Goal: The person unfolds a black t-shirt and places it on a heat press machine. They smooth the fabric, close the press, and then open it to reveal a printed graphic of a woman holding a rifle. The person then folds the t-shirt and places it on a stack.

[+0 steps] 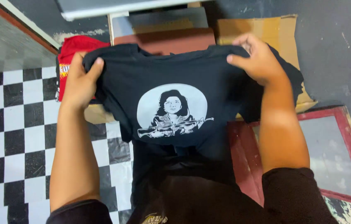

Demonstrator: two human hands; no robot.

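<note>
I hold up a black T-shirt (134, 79) with a round white print of a long-haired figure on its front. My left hand (80, 81) grips the shirt's left shoulder, thumb on top of the cloth. Over at the other shoulder, my right hand (256, 58) is closed on the fabric. The shirt hangs spread between both hands above my lap, and its lower part drapes down toward my dark clothing.
A red garment (70, 52) with a yellow print lies behind my left hand. Flattened cardboard (266, 31) sits beyond the shirt. A black-and-white chequered floor (14, 124) is on the left. A red-framed panel (333, 145) lies on the right.
</note>
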